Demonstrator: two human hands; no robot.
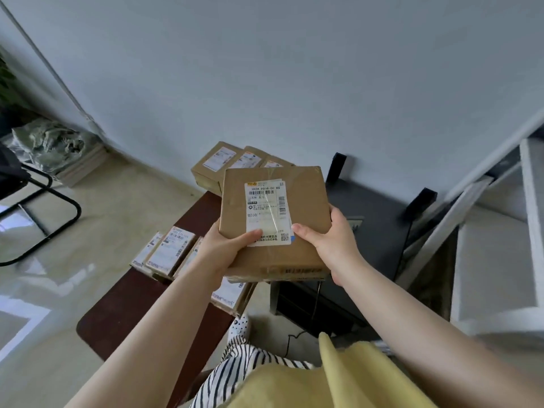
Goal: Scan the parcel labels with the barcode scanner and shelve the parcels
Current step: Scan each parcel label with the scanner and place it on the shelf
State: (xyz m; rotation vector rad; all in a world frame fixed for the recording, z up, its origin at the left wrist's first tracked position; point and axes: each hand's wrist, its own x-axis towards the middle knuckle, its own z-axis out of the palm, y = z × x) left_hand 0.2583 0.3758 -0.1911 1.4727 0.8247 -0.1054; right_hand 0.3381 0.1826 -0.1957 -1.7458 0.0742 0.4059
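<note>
I hold a flat brown cardboard parcel (303, 201) up in front of me, above the bench, with its white shipping label (266, 212) facing me. My left hand (223, 248) grips its near left corner, thumb lying on the label's lower edge. My right hand (332, 240) grips the near right side, thumb on top by the label's corner. More labelled parcels lie on the dark brown bench (123, 304): a group at its far end (226, 160), another at the left (170, 254), and one under the held parcel (229, 295). No barcode scanner is visible.
A dark grey cabinet (379, 231) stands right of the bench, with a black cable (294, 337) running to the floor. White shelving (497, 248) fills the right edge. A black chair frame (44, 213) and a plastic-wrapped bundle (50, 142) are at the left.
</note>
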